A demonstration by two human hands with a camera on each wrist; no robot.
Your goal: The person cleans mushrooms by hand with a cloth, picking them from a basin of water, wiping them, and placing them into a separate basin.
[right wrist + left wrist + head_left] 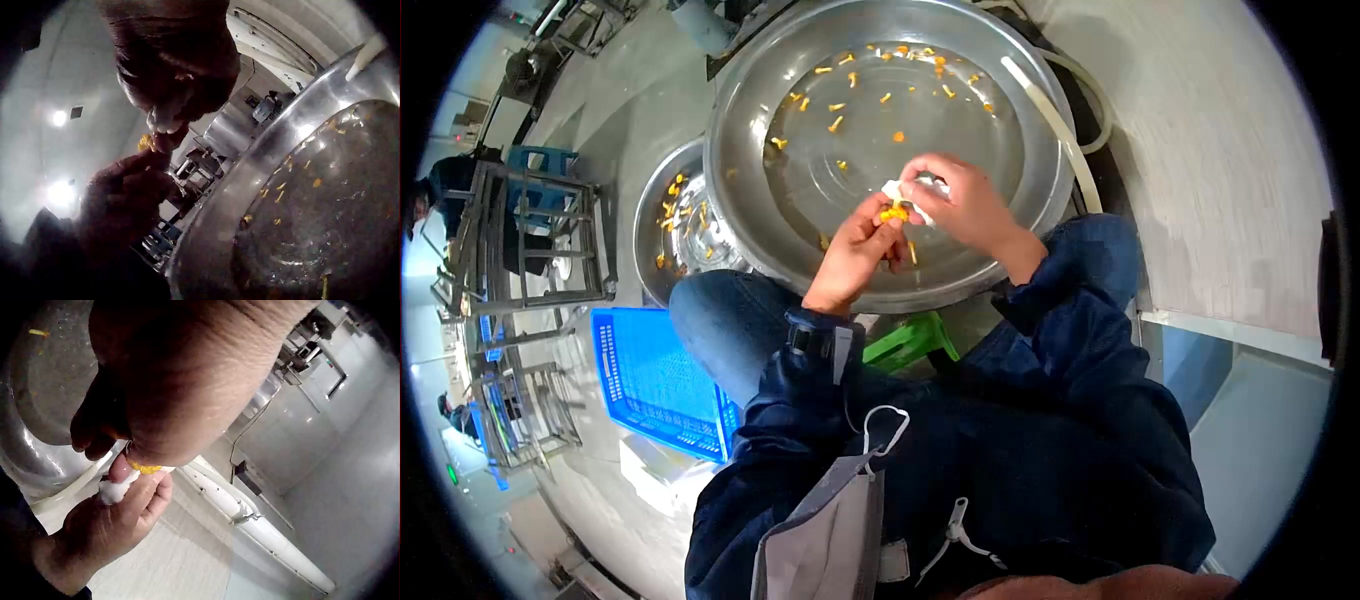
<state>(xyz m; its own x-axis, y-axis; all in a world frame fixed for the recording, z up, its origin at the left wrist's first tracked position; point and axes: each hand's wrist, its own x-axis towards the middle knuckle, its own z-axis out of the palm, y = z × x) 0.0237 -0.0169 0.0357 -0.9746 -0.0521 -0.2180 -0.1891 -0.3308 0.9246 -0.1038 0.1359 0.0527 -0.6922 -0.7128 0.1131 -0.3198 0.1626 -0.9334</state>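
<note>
Over the near side of a large metal basin (742, 160), my left hand (850, 256) pinches a small yellow mushroom (894, 214) between thumb and fingers. My right hand (966, 208) grips a soft white wad (891, 189), like cloth or tissue, held against the mushroom. In the left wrist view, the wad (114, 491) bulges from the right fingers beside the mushroom's yellow cap (146, 469). The right wrist view shows both hands dark, meeting at the mushroom (145, 143). Several small yellow mushrooms (837, 124) lie scattered in the basin's water.
A smaller metal basin (646, 232) with yellow mushrooms stands at the left. A pale hose (1052, 118) hangs over the large basin's right rim. A blue crate (662, 375) sits by the left knee, and a green stool (912, 342) shows between the legs.
</note>
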